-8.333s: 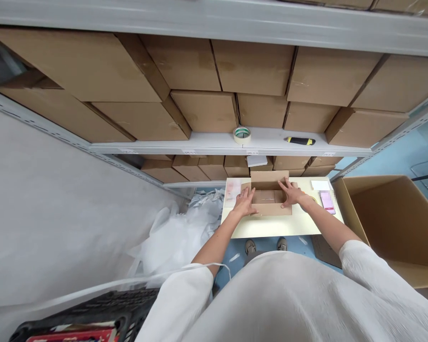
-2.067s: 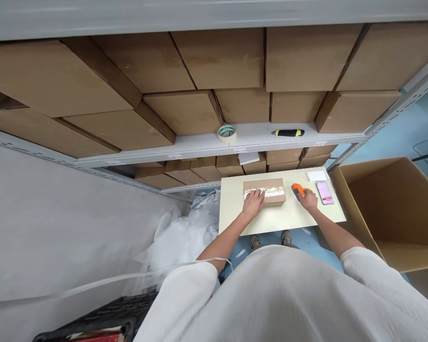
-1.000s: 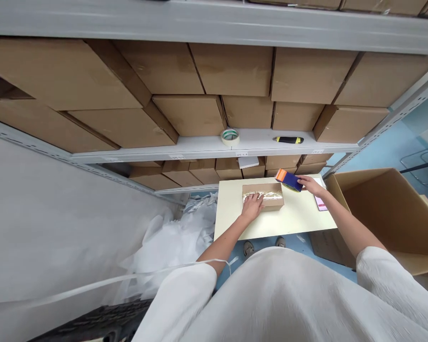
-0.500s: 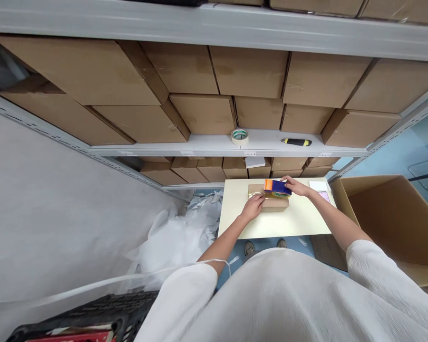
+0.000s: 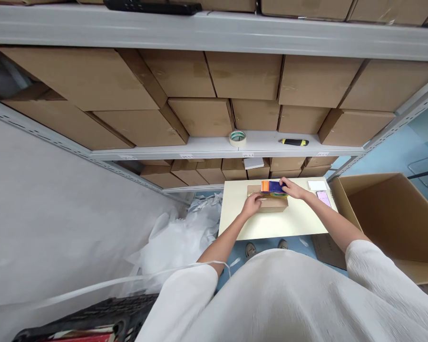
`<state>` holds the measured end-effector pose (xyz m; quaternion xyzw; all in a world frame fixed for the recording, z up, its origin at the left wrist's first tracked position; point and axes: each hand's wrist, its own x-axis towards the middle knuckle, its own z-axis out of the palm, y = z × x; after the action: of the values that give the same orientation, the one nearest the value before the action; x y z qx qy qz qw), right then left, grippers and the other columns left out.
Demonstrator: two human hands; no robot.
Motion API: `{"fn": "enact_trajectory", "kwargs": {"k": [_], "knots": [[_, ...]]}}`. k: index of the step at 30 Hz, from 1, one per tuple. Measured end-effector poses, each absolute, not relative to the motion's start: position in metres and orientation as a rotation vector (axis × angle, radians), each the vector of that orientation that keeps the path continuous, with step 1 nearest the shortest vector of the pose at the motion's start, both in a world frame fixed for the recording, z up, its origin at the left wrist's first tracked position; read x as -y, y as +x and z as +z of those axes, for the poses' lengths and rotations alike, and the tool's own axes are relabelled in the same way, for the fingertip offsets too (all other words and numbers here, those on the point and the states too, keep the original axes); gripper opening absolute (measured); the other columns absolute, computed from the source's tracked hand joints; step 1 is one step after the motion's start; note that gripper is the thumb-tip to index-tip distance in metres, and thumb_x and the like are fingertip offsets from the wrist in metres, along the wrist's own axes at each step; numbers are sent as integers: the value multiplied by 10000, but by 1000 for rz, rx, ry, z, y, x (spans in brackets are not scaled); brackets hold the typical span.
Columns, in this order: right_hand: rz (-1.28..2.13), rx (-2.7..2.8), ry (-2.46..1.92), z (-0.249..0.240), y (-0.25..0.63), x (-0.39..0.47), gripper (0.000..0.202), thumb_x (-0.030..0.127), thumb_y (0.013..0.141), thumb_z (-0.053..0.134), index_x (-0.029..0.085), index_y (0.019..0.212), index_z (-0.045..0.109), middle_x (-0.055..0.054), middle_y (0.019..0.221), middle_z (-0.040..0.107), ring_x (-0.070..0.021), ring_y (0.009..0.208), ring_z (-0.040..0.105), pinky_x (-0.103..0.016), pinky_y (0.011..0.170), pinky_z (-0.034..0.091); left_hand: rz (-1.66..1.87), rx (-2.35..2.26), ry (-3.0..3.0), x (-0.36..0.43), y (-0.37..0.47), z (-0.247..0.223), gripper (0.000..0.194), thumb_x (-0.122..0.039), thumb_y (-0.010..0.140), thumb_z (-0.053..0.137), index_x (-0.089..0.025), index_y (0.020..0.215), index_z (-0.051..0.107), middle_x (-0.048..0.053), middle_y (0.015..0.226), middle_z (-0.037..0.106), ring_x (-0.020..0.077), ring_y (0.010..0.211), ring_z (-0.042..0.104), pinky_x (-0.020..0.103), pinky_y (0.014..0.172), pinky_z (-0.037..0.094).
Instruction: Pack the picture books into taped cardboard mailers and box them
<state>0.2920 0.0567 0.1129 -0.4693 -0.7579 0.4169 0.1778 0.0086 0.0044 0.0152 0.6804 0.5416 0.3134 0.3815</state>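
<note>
A small brown cardboard box (image 5: pixel 275 205) lies on the pale yellow tabletop (image 5: pixel 271 228). My right hand (image 5: pixel 291 188) is closed around the right end of a blue and orange tape dispenser (image 5: pixel 271 186), held over the box's top. Part of a tape roll shows under the dispenser. My left hand (image 5: pixel 251 206) grips the box's left end with bent fingers. Its fingertips are close to the shiny strip of clear tape across the top; their exact contact is hard to see.
On the table's right lie a phone (image 5: pixel 323 198) and a white card (image 5: pixel 317 185). A large open carton (image 5: pixel 395 223) stands at right. The shelf ahead holds cardboard boxes, a masking tape roll (image 5: pixel 237 138) and a utility knife (image 5: pixel 294 142). White packing sheets (image 5: pixel 181 242) are heaped at left.
My left hand's fingers have lifted and bent from lying flatter over the tape. The dispenser and my right hand have shifted slightly left. The camera view has tilted slightly.
</note>
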Motion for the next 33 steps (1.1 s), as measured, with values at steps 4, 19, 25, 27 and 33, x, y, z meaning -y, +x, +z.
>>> {"fn": "enact_trajectory", "kwargs": {"k": [4, 19, 25, 27, 33], "knots": [[1135, 2215, -1281, 118, 291, -52, 421, 395, 766, 740, 269, 1025, 434, 1, 1023, 558, -199, 877, 491, -312, 775, 412, 1010, -1445, 1304, -16, 5, 33, 271, -375, 1025, 590, -193, 1101, 776, 112, 1136, 810, 250, 1064, 758, 405, 1005, 586], [1153, 2175, -1294, 113, 293, -51, 454, 370, 736, 746, 274, 1023, 407, 8, 990, 563, -190, 856, 478, -289, 750, 404, 1012, -1408, 1161, -34, 4, 36, 264, -446, 915, 666, -219, 780, 664, 29, 795, 736, 189, 780, 701, 310, 762, 564], [1156, 2159, -1298, 112, 292, -50, 445, 357, 724, 719, 273, 1014, 393, 6, 995, 557, -187, 864, 486, -299, 770, 411, 988, -1312, 916, -33, 13, 42, 199, -374, 955, 714, -190, 1020, 676, 99, 1027, 799, 190, 906, 767, 327, 800, 623], [1152, 2151, -1302, 111, 292, -50, 447, 349, 717, 726, 274, 1006, 393, 9, 986, 558, -187, 867, 483, -296, 769, 411, 952, -1266, 846, -33, 18, 46, 225, -363, 970, 725, -187, 1103, 678, 116, 1106, 799, 187, 947, 780, 356, 858, 645], [1153, 2137, -1318, 108, 295, -49, 440, 317, 699, 711, 274, 1000, 393, 16, 988, 558, -177, 845, 480, -292, 757, 413, 942, -1203, 755, -32, 22, 55, 276, -377, 972, 747, -188, 1165, 689, 125, 1124, 801, 187, 956, 787, 412, 932, 654]]}}
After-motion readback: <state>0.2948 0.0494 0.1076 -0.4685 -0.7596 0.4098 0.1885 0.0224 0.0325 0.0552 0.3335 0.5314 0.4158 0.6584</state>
